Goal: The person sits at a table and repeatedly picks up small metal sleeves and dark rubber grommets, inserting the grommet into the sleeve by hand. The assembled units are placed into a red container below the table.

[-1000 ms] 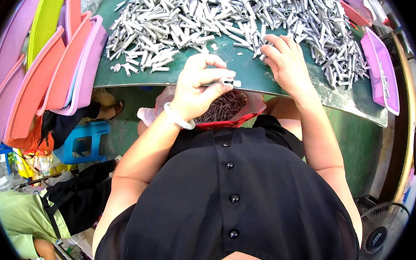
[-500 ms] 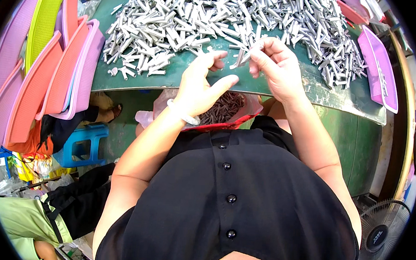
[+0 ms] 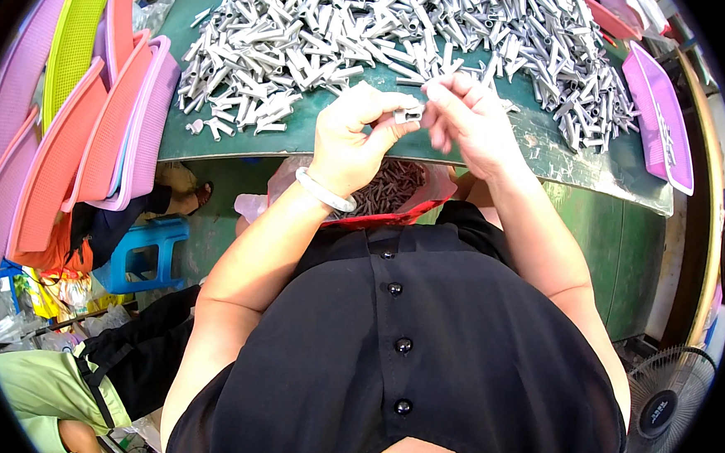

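Observation:
My left hand is closed on a short grey tube-like piece, pinched between thumb and fingers above the table's near edge. Close beside its free end is my right hand, its fingers bent and blurred; whether they touch the piece or hold anything I cannot make out. A wide heap of similar grey pieces covers the green table just beyond both hands. Below the hands, at my lap, an opened red-rimmed bag holds many small dark brown pieces.
Stacked plastic baskets in pink, purple and green stand at the left. A purple tray with a few grey pieces sits at the table's right end. A blue stool, another person's clothed body and a fan are lower down.
The grey piece has passed from my right hand to my left, which has closed on it. My right fingers have moved slightly left and down.

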`<state>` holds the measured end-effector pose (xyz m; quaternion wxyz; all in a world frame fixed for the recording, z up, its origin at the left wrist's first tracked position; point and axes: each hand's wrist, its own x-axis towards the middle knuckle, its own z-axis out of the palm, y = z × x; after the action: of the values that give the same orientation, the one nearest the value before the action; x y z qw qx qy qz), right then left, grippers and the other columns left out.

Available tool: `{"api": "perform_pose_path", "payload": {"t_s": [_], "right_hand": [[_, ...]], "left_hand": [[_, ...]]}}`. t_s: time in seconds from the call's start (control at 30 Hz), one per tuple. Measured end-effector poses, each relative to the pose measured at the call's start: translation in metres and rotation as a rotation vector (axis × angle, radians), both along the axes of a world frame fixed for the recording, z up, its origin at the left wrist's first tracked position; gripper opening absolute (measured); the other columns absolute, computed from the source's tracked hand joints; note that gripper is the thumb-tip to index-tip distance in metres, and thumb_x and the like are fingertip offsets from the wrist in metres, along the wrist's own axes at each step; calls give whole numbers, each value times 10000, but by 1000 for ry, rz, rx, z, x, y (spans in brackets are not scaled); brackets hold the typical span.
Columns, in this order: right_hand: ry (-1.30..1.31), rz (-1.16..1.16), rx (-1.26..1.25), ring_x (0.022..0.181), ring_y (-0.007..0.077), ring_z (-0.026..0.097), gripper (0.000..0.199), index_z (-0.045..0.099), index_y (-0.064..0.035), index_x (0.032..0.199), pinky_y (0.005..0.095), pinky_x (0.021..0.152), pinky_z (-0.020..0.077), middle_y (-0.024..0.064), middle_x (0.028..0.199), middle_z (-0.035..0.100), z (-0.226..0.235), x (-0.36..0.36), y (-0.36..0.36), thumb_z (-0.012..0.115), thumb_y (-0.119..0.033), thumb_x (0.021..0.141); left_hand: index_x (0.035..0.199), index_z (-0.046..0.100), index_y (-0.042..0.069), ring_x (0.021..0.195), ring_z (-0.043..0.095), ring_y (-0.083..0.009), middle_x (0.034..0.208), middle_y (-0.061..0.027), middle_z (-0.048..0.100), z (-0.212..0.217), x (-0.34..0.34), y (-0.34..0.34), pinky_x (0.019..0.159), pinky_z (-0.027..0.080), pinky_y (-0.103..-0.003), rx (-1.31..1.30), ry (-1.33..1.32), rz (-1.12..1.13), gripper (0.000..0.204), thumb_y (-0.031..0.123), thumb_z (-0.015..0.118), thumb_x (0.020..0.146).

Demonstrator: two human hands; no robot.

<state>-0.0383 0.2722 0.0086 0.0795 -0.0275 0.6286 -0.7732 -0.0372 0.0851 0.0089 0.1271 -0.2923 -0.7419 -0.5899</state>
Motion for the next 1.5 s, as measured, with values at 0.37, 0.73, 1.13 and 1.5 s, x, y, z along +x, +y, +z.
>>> {"api": "perform_pose_path", "payload": {"t_s": [0.37, 0.73, 1.13, 1.5], "right_hand": [[924, -297, 1504, 1039, 257, 515, 273, 654, -148, 996, 424, 880, 366, 51, 1081, 582, -17, -15, 18, 698, -140, 727], [907, -275, 1476, 1041, 238, 513, 309, 657, -155, 982, 425, 903, 351, 34, 1051, 580, -17, -21, 20, 743, -206, 690], [872, -308, 1493, 1021, 247, 546, 268, 646, -175, 1042, 430, 897, 371, 32, 1009, 610, -14, -35, 26, 675, -249, 786], [707, -275, 1264, 886, 297, 588, 213, 651, -71, 962, 394, 811, 453, 90, 892, 653, -13, -50, 35, 680, -117, 756]], "left_hand": [[939, 709, 73, 675, 504, -131, 755, -20, 538, 1, 5, -9, 601, 402, -243, -164, 255, 100, 273, 7, 767, 681], [811, 674, 55, 727, 529, -217, 780, -59, 551, 16, 15, -18, 637, 426, -320, -360, 336, 132, 189, 61, 768, 648], [758, 621, 86, 813, 522, -277, 774, -72, 527, 5, 22, -34, 760, 398, -368, -796, 126, -27, 176, 212, 733, 707], [811, 637, 36, 809, 552, -312, 801, -111, 584, -6, 0, -16, 740, 434, -394, -676, 171, 20, 187, 198, 702, 742]]}}
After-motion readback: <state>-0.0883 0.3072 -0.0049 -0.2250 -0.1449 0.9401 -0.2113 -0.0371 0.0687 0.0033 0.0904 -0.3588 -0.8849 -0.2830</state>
